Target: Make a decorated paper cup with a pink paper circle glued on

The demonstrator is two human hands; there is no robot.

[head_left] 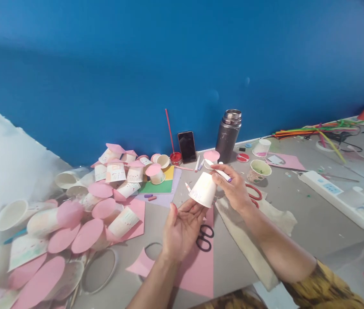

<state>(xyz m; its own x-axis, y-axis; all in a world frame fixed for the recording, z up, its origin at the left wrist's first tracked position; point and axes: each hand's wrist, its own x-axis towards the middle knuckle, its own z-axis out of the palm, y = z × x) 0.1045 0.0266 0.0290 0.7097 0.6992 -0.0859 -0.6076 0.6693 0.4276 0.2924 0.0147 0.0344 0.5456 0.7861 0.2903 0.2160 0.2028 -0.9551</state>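
An upside-down white paper cup [203,190] with faint coloured marks near its rim rests on the fingers of my left hand [182,229], palm up and thumb apart. My right hand [233,189] pinches a white marker [219,171] with a purple end, close against the cup's base. Whether the right fingers also touch the cup, I cannot tell. Below the cup, pink paper [197,274] lies on the table with black-handled scissors [205,238] on it. Red-handled scissors [254,193] lie partly hidden behind my right hand.
Several paper cups with pink discs [101,189] pile up on the left. A dark bottle [228,136] and a phone [187,146] stand by the blue wall. To the right are a patterned cup [259,170], a white power strip [342,199] and a beige cloth [246,244].
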